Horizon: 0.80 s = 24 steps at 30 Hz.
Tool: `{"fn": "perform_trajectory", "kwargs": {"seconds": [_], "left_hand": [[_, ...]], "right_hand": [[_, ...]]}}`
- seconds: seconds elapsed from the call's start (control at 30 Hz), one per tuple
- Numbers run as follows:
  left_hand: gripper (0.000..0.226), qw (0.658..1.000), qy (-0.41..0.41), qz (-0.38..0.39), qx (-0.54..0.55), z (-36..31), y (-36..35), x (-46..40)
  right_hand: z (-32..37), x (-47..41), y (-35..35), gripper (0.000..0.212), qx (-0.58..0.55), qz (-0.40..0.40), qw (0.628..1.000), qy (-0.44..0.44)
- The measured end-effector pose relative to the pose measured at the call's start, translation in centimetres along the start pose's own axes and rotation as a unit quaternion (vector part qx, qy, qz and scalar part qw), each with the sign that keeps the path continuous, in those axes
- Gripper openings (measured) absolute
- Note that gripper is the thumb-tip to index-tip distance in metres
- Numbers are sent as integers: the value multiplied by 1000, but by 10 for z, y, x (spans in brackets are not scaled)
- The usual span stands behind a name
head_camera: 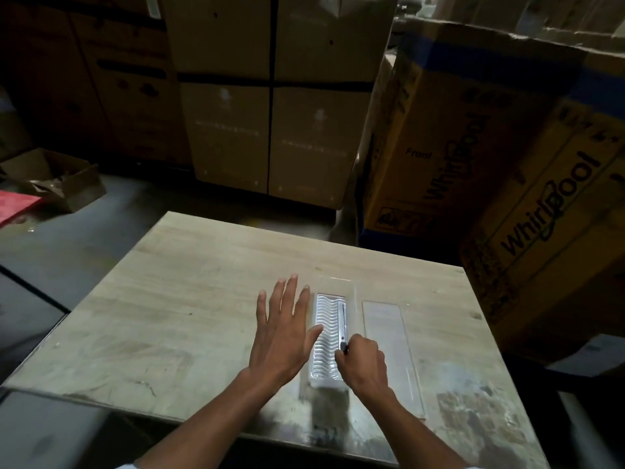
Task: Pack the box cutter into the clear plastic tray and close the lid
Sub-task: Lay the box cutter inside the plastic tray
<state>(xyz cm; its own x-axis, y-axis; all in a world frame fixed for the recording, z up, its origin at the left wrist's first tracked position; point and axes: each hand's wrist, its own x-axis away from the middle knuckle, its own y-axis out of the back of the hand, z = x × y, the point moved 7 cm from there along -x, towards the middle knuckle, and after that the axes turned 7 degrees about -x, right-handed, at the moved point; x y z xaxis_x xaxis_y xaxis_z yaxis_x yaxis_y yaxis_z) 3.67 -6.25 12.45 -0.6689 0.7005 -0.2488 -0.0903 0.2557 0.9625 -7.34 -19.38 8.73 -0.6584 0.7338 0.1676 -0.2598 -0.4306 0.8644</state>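
Note:
A clear plastic tray [325, 336] with a wavy ribbed bottom lies on the wooden table [203, 299]. Its flat clear lid [389, 340] is folded open to the right and rests on the table. A slim box cutter [342, 323] lies lengthwise along the tray's right side. My right hand [363, 365] pinches the cutter's near end. My left hand [284, 330] is spread flat with fingers apart, just left of the tray, its thumb at the tray's left edge.
Tall cardboard boxes [270, 96] stand behind the table, and printed appliance cartons [490, 147] crowd the right side. An open small box [57, 177] and a red sheet [17, 204] lie on the floor at left.

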Motion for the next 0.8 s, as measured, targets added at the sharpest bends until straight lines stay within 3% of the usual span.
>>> {"fn": "perform_trajectory", "kwargs": {"seconds": [0.17,0.8], "left_hand": [[83,999,4,10,-45,11,-3,-2],[80,995,-6,9,-96,-2,-23,-30]], "right_hand": [[7,-16,-27,19,34,24,999,15],[-5,-45,-63,29,19,36,999,-12]]}}
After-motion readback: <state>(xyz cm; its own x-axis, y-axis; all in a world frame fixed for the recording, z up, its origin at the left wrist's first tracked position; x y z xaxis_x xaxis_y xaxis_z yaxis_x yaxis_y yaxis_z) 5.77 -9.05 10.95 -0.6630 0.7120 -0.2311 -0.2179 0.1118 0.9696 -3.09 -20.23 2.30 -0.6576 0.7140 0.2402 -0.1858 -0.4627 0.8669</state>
